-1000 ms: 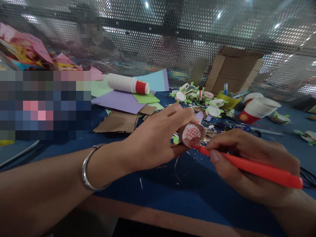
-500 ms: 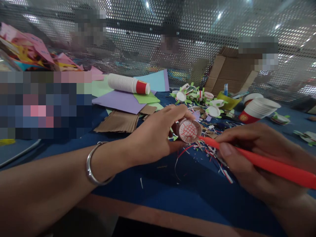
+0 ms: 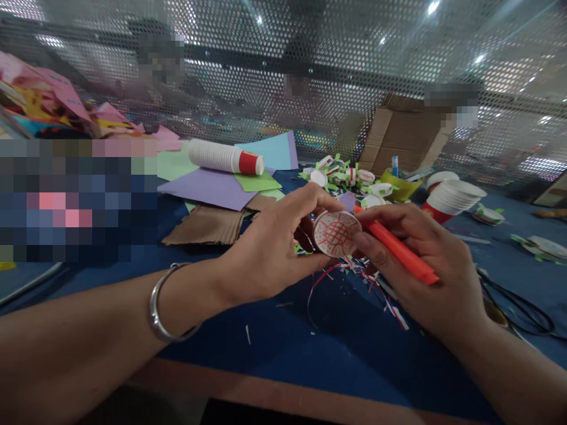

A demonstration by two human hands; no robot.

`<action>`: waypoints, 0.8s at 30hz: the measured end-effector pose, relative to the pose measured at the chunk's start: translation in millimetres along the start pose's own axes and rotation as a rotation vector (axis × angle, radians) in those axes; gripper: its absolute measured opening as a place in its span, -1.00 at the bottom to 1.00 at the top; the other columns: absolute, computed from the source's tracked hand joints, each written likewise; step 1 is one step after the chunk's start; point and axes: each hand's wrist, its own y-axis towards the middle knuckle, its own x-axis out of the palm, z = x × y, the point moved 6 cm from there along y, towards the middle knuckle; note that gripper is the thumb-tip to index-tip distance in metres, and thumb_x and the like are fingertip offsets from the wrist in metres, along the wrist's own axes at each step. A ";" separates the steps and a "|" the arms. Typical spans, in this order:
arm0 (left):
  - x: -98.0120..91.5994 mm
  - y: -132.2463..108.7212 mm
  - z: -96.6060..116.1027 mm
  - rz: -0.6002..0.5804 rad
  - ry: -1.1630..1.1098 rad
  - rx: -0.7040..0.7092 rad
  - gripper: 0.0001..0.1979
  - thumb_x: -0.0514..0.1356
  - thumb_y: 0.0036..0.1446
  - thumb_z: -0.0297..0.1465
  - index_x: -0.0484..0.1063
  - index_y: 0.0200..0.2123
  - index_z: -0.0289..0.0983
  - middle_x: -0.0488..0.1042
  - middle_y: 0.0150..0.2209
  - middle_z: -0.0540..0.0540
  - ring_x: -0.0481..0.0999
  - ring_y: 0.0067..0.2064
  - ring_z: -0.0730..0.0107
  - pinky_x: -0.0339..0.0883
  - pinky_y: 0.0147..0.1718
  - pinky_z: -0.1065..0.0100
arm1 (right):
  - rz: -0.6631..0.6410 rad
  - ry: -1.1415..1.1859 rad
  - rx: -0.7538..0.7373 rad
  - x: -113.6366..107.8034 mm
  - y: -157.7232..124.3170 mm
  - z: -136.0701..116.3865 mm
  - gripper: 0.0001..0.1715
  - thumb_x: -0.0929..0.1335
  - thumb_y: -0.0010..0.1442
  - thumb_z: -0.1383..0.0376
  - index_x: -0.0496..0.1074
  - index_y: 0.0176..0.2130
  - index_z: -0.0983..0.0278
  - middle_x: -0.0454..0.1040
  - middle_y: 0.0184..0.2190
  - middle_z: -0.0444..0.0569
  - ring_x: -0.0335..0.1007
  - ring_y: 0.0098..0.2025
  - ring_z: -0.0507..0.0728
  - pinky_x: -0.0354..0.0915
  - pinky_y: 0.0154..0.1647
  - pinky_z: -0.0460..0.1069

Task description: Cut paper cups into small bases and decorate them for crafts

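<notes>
Hands (image 3: 270,248) hold patterned cup base (image 3: 335,232) and red marker (image 3: 398,251)

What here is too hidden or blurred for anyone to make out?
Head view only.
1. Sides of the paper cup base: covered by the left hand.
2. Tip of the orange pen: behind the paper cup base and the right hand.
3. Left part of the table: under a pixelated patch.
4. People beyond the perforated screen: blurred.
</notes>
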 end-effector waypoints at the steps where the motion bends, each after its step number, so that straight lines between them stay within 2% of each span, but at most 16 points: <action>1: 0.6 -0.2 0.0 -0.007 -0.006 0.002 -0.61 0.34 0.15 -0.40 0.33 0.03 -0.20 0.49 -0.07 -0.09 0.54 -0.24 0.38 0.52 -0.26 0.30 | 0.002 0.015 -0.001 0.2 0.4 -0.5 -0.82 0.46 0.28 0.24 0.50 -0.09 0.15 0.61 -0.28 -0.12 0.55 -0.34 0.07 0.47 -0.37 -0.06; 4: 3.0 -1.0 -2.1 -0.034 -0.040 -0.010 -0.55 0.35 0.14 -0.43 0.29 0.05 -0.17 0.48 -0.07 -0.09 0.56 -0.19 0.36 0.52 -0.24 0.31 | 0.007 0.043 0.006 0.6 0.8 -0.6 -0.83 0.46 0.27 0.27 0.51 -0.10 0.16 0.60 -0.31 -0.13 0.53 -0.39 0.05 0.45 -0.40 -0.07; 8: 7.6 -2.6 -6.4 -0.080 -0.159 -0.053 -0.30 0.42 0.04 -0.45 0.16 0.18 -0.11 0.46 -0.02 -0.12 0.59 -0.12 0.29 0.54 -0.23 0.33 | -0.009 0.069 0.023 2.0 1.0 1.3 -0.84 0.46 0.28 0.27 0.51 -0.11 0.17 0.59 -0.31 -0.13 0.51 -0.40 0.04 0.44 -0.41 -0.08; 10: 10.3 -2.7 -8.4 -0.113 -0.267 -0.091 -0.23 0.43 0.04 -0.43 0.10 0.22 -0.08 0.46 -0.01 -0.13 0.60 -0.11 0.28 0.55 -0.22 0.32 | -0.002 0.071 0.022 1.5 1.5 1.7 -0.85 0.46 0.27 0.29 0.51 -0.11 0.17 0.60 -0.31 -0.13 0.52 -0.38 0.04 0.45 -0.39 -0.08; 14: 11.5 -0.8 -14.5 -0.138 -0.463 -0.220 -0.40 0.38 0.13 -0.41 0.16 0.14 -0.16 0.52 -0.08 -0.12 0.61 -0.17 0.35 0.53 -0.25 0.34 | -0.001 0.046 0.015 0.7 2.6 2.3 -0.84 0.47 0.26 0.28 0.51 -0.12 0.18 0.60 -0.31 -0.14 0.51 -0.39 0.03 0.45 -0.38 -0.10; 18: 8.8 0.7 -22.3 -0.110 -0.499 -0.344 -0.55 0.37 0.17 -0.37 0.27 0.06 -0.22 0.59 -0.13 -0.12 0.63 -0.18 0.35 0.52 -0.23 0.32 | -0.022 0.049 0.008 1.1 2.4 3.5 -0.84 0.45 0.29 0.28 0.50 -0.10 0.18 0.59 -0.32 -0.14 0.52 -0.40 0.03 0.44 -0.41 -0.09; 24: 5.6 2.9 -24.3 -0.077 -0.446 -0.339 -0.63 0.36 0.18 -0.33 0.37 -0.01 -0.26 0.62 -0.19 -0.11 0.63 -0.19 0.35 0.53 -0.18 0.28 | -0.037 0.037 -0.009 1.1 2.4 4.3 -0.83 0.44 0.30 0.26 0.49 -0.08 0.17 0.61 -0.26 -0.11 0.55 -0.38 0.05 0.47 -0.39 -0.07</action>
